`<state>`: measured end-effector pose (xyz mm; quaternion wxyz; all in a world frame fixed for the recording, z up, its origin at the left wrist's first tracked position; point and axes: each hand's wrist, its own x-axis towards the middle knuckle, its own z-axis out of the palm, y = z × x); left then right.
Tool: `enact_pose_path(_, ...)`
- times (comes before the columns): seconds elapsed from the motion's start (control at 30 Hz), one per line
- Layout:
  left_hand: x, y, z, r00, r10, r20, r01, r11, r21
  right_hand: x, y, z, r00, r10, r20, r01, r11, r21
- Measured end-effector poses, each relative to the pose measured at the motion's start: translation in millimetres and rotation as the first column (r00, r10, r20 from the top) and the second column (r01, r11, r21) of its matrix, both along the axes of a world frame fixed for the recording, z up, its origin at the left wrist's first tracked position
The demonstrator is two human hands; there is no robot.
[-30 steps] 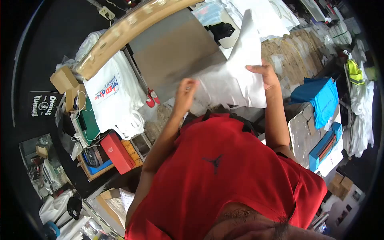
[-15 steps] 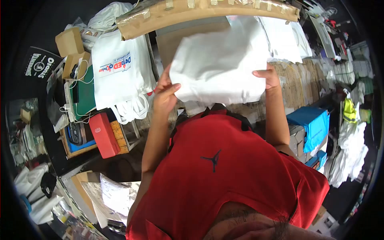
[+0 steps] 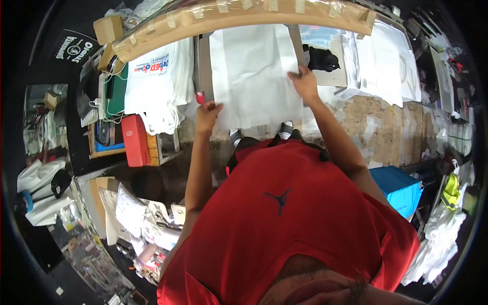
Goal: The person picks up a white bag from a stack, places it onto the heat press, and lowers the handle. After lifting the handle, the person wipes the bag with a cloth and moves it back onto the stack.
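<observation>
Head view: the left hand (image 3: 207,116) and right hand (image 3: 306,85) pinch opposite sides of a flat, rectangular white fabric piece (image 3: 251,76), just nearer the person than a long, brown, taped cardboard length (image 3: 234,18). Even, gentle outward tension should limit wrinkles.

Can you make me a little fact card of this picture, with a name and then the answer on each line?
Left hand: pinches the near left corner of the white sheet, by the thumb and fingers of the left hand
Right hand: the right hand grips its right edge
Held thing: white sheet, spread out flat
Beyond it: long brown taped cardboard
On the left: white printed bags, red box
On the right: black thing, too crumpled to name
Shirt: red
</observation>
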<state>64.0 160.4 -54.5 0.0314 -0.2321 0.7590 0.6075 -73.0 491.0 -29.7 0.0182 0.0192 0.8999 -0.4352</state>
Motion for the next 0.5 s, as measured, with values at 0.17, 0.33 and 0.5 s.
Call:
enact_pose_path(0.17, -26, -7, 8, 0.998, 0.016, -0.055, -0.024, 0.99, -0.141, -34, -5, -24, 0.992, 0.082, -0.098, -0.07, 0.99, 0.121)
enact_pose_path(0.33, -5, -4, -1, 0.999, -0.041, -0.002, 0.033, 0.756, 0.654, -45, 0, -47, 0.99, 0.011, -0.139, 0.017, 0.98, 0.196)
enact_pose_path(0.5, 35, 41, -5, 0.978, -0.102, -0.183, 0.207, 0.354, 0.912, -49, -2, -37, 1.0, 0.0, -0.027, 0.006, 0.971, 0.238)
